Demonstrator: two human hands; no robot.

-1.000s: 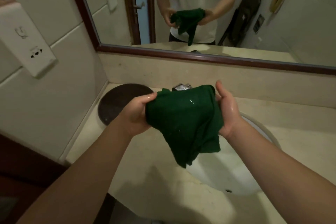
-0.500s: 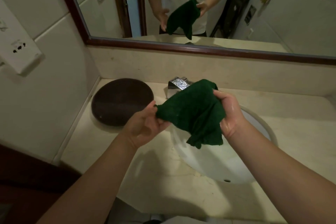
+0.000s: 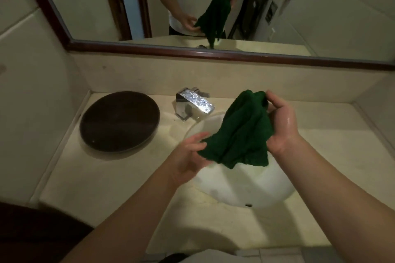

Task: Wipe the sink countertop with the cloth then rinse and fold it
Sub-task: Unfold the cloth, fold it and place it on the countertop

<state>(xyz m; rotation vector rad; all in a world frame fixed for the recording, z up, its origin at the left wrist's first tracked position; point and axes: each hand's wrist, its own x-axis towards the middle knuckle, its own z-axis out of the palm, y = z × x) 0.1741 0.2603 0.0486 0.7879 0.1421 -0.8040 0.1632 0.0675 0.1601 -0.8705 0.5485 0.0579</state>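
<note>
Right hand pinches the cloth by its top; left hand grips a lower corner, over the sink. Best to find matching corners and pull it flat before folding.

A dark round tray lies at left of centre; a framed mirror fills the top.

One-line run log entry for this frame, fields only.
stage: folding | cloth: green, bunched, above sink | right hand: grip on top corner | left hand: grip on lower edge | faucet: no flow
</note>
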